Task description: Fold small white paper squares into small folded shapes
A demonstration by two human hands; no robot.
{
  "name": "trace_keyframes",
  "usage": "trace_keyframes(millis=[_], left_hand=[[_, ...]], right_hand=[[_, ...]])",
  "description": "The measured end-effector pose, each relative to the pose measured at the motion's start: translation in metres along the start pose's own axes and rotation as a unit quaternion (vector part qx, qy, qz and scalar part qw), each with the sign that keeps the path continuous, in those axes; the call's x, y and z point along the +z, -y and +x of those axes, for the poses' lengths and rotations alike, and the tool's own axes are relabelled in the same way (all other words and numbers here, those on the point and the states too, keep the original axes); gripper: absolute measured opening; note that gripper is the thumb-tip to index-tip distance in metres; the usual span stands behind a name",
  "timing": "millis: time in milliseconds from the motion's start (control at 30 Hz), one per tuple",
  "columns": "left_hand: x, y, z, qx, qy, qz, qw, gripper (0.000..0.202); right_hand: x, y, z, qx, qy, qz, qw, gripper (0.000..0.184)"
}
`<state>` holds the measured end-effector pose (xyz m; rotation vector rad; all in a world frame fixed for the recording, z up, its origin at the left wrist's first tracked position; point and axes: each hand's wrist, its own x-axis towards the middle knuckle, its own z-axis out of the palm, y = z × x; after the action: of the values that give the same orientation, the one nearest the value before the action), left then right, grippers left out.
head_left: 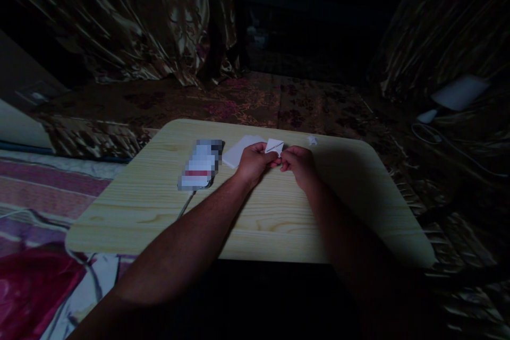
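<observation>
Both my hands meet over the far middle of a light wooden table (pixel 279 223). My left hand (pixel 253 162) and my right hand (pixel 298 164) pinch a small folded piece of white paper (pixel 274 145) between their fingertips, with its pointed folded part sticking up behind the fingers. Just left of my left hand a stack of white paper sheets (pixel 238 151) lies flat on the table. A tiny folded white paper shape (pixel 312 140) rests near the table's far edge, right of my hands.
A phone (pixel 200 166) with a cable lies on the table, left of the paper stack. Patterned dark fabric and curtains surround the table. A white device (pixel 458 93) with cords sits at the far right. Striped red cloth is at the left.
</observation>
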<state>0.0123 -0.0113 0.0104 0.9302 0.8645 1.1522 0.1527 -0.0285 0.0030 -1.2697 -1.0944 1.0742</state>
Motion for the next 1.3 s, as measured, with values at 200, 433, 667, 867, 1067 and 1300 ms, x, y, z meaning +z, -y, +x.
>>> trace_keyframes(millis=[200,433,667,867,1067,1300], left_hand=[[0.0013,0.0027,0.0010,0.021,-0.026,0.008,0.999,0.038],[0.0002,0.0043,0.0022,0.028,-0.040,-0.001,0.999,0.039],[-0.0003,0.0067,0.0028,0.031,-0.039,0.000,0.999,0.038],[0.0014,0.0077,0.0015,0.050,-0.040,0.016,0.998,0.037],[0.0012,0.0088,0.0017,0.068,-0.047,0.042,0.996,0.036],[0.0015,0.0086,0.0027,0.085,-0.061,0.063,0.993,0.033]], right_hand=[[-0.0011,-0.0004,0.0008,0.000,-0.005,-0.029,1.000,0.013],[-0.0005,0.0002,0.0010,-0.017,-0.005,-0.058,0.998,0.014],[-0.0013,-0.0009,0.0023,-0.025,-0.016,-0.084,0.996,0.014],[0.0002,0.0051,-0.0007,-0.031,-0.025,-0.109,0.993,0.016],[0.0026,0.0077,-0.0031,-0.032,-0.030,-0.103,0.994,0.014],[0.0047,0.0027,-0.0029,-0.038,-0.034,-0.112,0.992,0.013]])
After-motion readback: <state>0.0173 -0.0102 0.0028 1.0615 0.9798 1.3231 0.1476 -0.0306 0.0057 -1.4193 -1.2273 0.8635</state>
